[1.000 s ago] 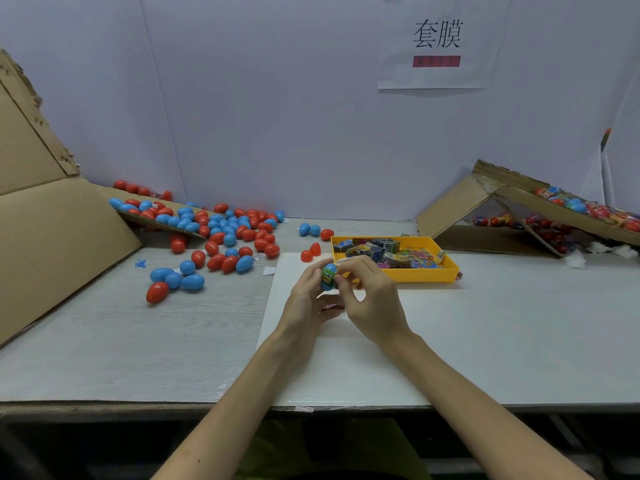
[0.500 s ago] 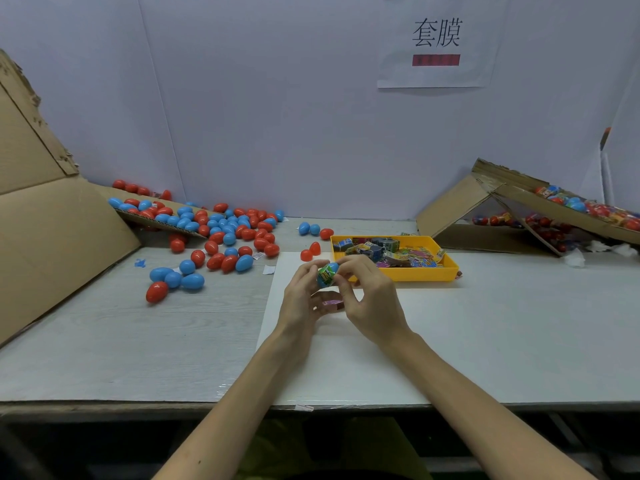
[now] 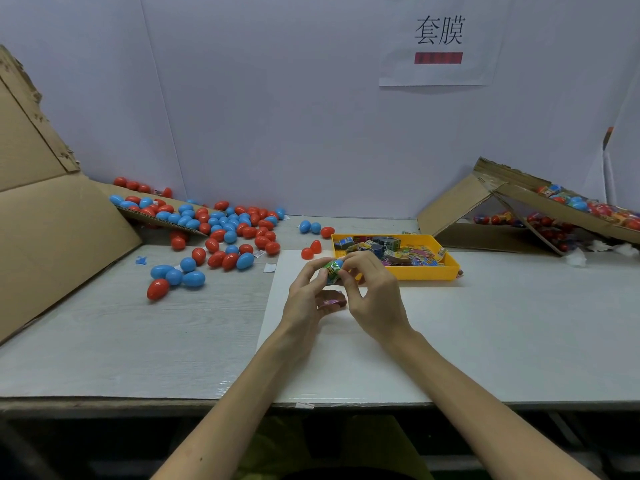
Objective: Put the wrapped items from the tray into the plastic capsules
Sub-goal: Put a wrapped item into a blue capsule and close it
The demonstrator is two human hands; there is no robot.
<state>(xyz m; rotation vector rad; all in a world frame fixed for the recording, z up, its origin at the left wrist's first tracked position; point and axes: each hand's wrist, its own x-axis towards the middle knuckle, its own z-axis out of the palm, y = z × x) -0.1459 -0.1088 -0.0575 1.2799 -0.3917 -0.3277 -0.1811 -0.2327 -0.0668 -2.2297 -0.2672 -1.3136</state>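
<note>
A person's left hand (image 3: 306, 299) and right hand (image 3: 375, 296) meet above a white sheet (image 3: 346, 358), fingertips of both curled in and pinching a blue capsule (image 3: 337, 264) with a green wrapped item (image 3: 330, 271) pressed against it. Whether the item is inside the capsule or only against it cannot be told. The thumbs and forefingers close tightly on the pair, and the other fingers are bent loosely beneath. Just below, between the palms, a pink-purple wrapped piece (image 3: 331, 303) shows; whether a finger holds it or it lies on the sheet cannot be told.

Just beyond the hands sits a yellow tray (image 3: 427, 273) heaped with more wrapped items (image 3: 398, 252). The sheet lies on a grey table (image 3: 104, 341). To the left, loose red and blue capsules (image 3: 225, 230) spill from a cardboard flap (image 3: 52, 237) across the tabletop, and two red halves (image 3: 311, 250) rest near the tray. At the far right a tilted cardboard box (image 3: 457, 206) holds printed, wrapped capsules (image 3: 581, 204). Pale panels wall the station, with a paper sign (image 3: 438, 39) bearing Chinese characters pinned above.
</note>
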